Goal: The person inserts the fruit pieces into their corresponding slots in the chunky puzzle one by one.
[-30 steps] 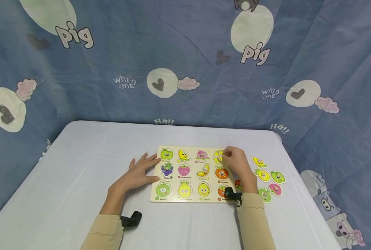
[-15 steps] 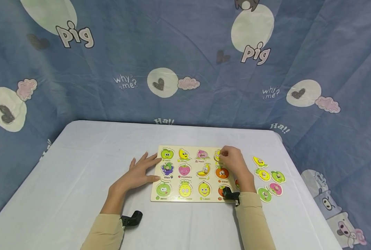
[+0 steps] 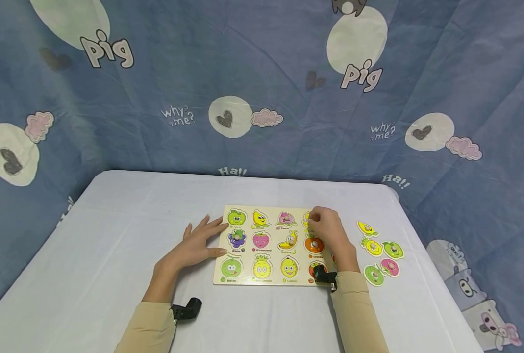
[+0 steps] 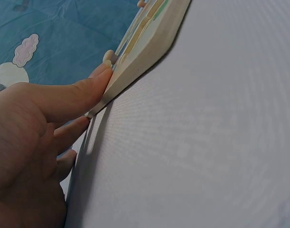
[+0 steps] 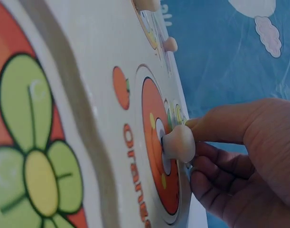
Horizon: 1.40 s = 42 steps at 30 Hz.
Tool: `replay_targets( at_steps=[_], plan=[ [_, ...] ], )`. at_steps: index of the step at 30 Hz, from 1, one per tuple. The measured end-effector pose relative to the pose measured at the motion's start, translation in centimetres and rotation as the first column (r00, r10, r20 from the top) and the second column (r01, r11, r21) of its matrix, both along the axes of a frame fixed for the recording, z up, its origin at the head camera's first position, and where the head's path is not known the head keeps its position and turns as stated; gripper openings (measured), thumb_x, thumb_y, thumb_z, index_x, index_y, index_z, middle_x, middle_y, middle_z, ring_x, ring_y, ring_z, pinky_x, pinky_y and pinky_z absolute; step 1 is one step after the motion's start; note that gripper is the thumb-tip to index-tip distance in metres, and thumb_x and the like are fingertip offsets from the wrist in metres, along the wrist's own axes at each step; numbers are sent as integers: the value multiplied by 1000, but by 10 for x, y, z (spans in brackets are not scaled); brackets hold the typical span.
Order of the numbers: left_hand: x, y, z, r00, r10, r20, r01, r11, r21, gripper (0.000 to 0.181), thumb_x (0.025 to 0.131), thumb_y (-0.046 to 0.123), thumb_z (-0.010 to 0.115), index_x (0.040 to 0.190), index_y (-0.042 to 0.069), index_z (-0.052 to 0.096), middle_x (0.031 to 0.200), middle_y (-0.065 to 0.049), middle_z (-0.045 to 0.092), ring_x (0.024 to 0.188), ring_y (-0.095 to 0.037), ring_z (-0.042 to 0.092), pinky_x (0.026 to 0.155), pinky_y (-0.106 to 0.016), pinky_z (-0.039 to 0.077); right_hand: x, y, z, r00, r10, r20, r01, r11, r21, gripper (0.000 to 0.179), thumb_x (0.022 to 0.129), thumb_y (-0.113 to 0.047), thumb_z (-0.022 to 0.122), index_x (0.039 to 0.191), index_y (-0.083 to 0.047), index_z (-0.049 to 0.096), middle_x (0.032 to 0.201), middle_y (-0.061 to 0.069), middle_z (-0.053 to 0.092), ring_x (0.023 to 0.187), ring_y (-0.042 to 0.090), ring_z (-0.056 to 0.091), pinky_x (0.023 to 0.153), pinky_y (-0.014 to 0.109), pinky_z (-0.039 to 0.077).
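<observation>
A wooden fruit puzzle board (image 3: 248,280) lies on the white table, with several knobbed pieces set in it, among them the grape piece (image 3: 237,239), peach piece (image 3: 286,219), banana piece (image 3: 288,240) and orange piece (image 3: 314,244). My left hand (image 3: 194,245) rests at the board's left edge, fingers spread and fairly straight; in the left wrist view the thumb (image 4: 83,95) touches the edge. Over the top right picture, my right hand (image 3: 329,226) pinches a yellow fruit puzzle piece (image 3: 306,219), mostly covered by the fingers. The orange's knob (image 5: 180,143) partly hides those fingers in the right wrist view.
Several loose pieces lie right of the board: a yellow one (image 3: 366,228), a pineapple (image 3: 371,247), a green one (image 3: 393,250), a pink one (image 3: 390,267) and a round green one (image 3: 374,275). A red piece (image 3: 334,260) shows partly beside the right wrist.
My right hand has shifted slightly left over the top right picture, covering more of the yellow piece. The left hand stays on the board's edge.
</observation>
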State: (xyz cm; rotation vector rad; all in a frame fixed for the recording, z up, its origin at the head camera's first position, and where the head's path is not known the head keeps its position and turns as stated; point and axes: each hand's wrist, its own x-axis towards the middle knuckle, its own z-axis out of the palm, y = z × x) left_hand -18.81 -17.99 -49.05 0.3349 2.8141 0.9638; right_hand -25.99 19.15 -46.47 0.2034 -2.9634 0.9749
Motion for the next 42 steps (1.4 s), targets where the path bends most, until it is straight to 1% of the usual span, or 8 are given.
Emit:
replay_targets(
  at_steps=[10,19,25,32,38,42],
  plan=[
    [1,-1,3,1000,-6,7,6,1000,9,78,81,43,76,150,22,46,164,-7,30,156,-38,7,119,-69,-9,0,-2,1,1000,18,-16,-18,999,39,8,88,-8,65,93,-9,72,91,7,71,81,21,59,76,36,52],
    [0,0,3,1000,-9,-1,9,1000,0,78,81,44,76,150,22,46,164,-7,30,156,-38,7,119,-69,-8,-3,-1,1,999,47,-20,-46,997,59,6,91,-11,68,93,-8,73,87,8,70,78,21,58,73,36,52],
    [0,0,3,1000,-5,-1,5,1000,0,77,81,43,76,149,23,47,164,-7,31,156,-39,7,119,-69,-9,-4,-1,-1,999,37,-21,-36,998,51,6,90,-11,68,93,-8,73,89,8,71,80,21,59,75,37,53],
    [1,1,4,1000,-4,10,4,1000,12,77,81,42,77,149,22,47,164,-7,31,156,-39,7,119,-69,-9,-3,0,-3,999,32,10,-32,999,34,8,92,-12,66,95,-8,72,92,8,71,82,21,60,76,37,53],
    [1,1,3,1000,3,10,-3,1000,1,77,81,43,76,149,23,47,164,-6,30,156,-38,7,120,-68,-10,-2,2,-4,999,25,25,-26,1000,12,8,92,-13,66,96,-8,72,94,8,71,85,21,61,79,37,54],
    [1,1,4,1000,2,7,-2,1000,3,78,81,43,76,149,22,47,164,-8,30,156,-39,7,119,-69,-9,-2,2,-3,999,23,31,-23,1000,2,9,93,-13,65,97,-8,72,95,8,71,85,21,60,79,37,54]
  ],
)
